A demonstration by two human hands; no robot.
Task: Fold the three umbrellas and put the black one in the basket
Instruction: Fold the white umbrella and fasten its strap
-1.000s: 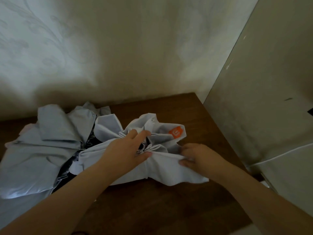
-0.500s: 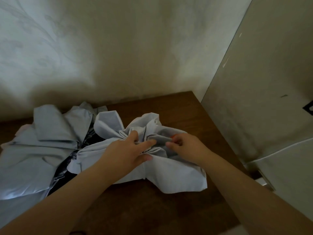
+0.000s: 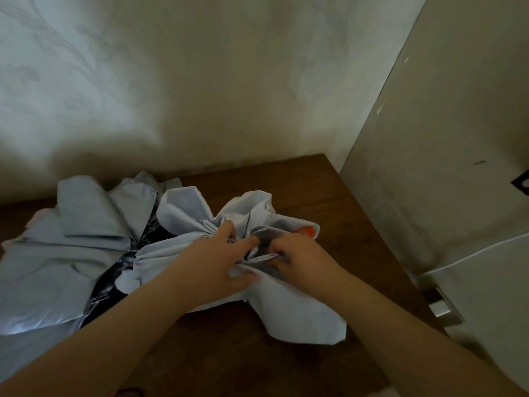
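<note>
The place looks like a room in a home: a dark wooden table (image 3: pixel 329 196) stands in a corner against a wall with pale, faintly scroll-patterned wallpaper (image 3: pixel 71 81), beside a plain light door (image 3: pixel 458 138) with a metal handle (image 3: pixel 442 306).

Your left hand (image 3: pixel 211 260) grips the white umbrella's (image 3: pixel 297 310) bunched canopy mid-table (image 3: pixel 329 196) | your right hand (image 3: pixel 300 257) pinches folds beside it, nearly touching | grey umbrella (image 3: pixel 74 242) lies crumpled at the table's left edge, against the white one
</note>
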